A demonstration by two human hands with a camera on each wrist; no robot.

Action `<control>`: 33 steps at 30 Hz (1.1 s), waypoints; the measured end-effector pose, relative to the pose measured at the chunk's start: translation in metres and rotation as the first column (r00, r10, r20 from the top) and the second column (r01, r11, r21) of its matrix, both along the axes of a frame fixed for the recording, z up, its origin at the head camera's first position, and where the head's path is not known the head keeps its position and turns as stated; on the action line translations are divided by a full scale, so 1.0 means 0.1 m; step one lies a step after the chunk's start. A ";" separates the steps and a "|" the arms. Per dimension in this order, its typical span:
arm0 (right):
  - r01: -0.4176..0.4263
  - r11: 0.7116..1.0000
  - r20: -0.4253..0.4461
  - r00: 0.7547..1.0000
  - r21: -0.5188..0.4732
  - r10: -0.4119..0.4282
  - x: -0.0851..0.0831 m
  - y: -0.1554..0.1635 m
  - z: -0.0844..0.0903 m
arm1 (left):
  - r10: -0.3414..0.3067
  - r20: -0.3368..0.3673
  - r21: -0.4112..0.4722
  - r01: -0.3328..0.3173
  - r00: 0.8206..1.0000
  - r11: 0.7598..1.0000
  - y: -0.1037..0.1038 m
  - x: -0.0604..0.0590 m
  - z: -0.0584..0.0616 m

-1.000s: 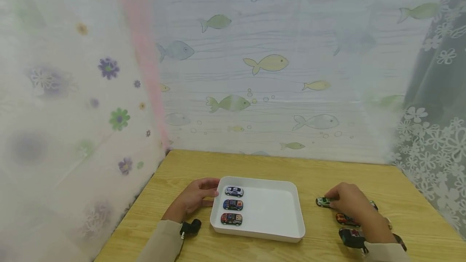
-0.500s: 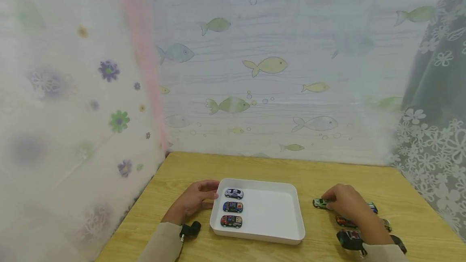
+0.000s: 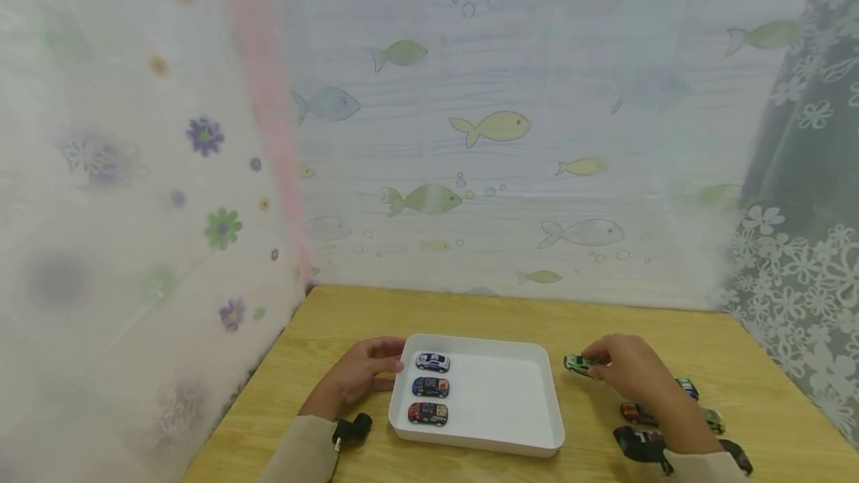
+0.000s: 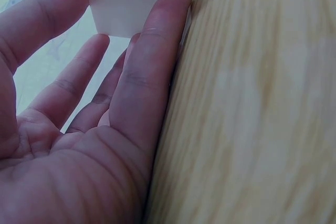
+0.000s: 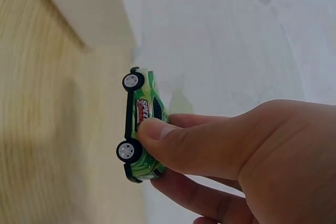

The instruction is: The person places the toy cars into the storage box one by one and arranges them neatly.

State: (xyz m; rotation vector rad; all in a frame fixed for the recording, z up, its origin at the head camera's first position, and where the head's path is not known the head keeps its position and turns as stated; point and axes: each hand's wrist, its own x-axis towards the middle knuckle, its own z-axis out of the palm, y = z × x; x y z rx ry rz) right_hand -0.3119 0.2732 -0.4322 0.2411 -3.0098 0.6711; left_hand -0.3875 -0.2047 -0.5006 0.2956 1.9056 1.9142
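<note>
My right hand (image 3: pixel 620 371) pinches a small green toy car (image 3: pixel 577 364) between thumb and fingers, lifted just off the wooden table beside the right rim of the white tray (image 3: pixel 530 401). The right wrist view shows that green car (image 5: pixel 140 124) side-on with my thumb (image 5: pixel 173 142) across it. Three toy cars lie in a column at the tray's left side: a white one (image 3: pixel 432 361), a blue one (image 3: pixel 430 387) and a red one (image 3: pixel 427 414). My left hand (image 3: pixel 362 373) rests on the table with straight fingers (image 4: pixel 152 72) against the tray's left wall (image 4: pixel 131 1).
Several more toy cars lie on the table at the right, among them a red one (image 3: pixel 636 414) and a black one (image 3: pixel 640 444). Patterned curtains close in the table at the back, left and right. The table's left edge (image 3: pixel 268 364) runs close to my left arm.
My right hand has lifted the green car off the table and carried it left and slightly up toward the tray's right rim. The left hand has stayed by the tray.
</note>
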 end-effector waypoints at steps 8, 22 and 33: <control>-0.061 0.998 -0.075 0.995 -0.024 0.059 -0.05 -0.22 0.08 | 0.012 -0.004 -0.025 -0.012 1.000 1.000 -0.01 -0.01 0.00; -0.089 0.992 -0.091 0.993 -0.085 0.081 -0.16 -0.70 0.13 | 0.015 0.001 -0.029 -0.015 1.000 0.999 0.00 0.00 0.00; -0.122 0.988 -0.074 0.991 -0.094 0.115 -0.25 -1.04 0.03 | 0.013 0.003 -0.023 -0.012 1.000 1.000 -0.02 -0.01 -0.01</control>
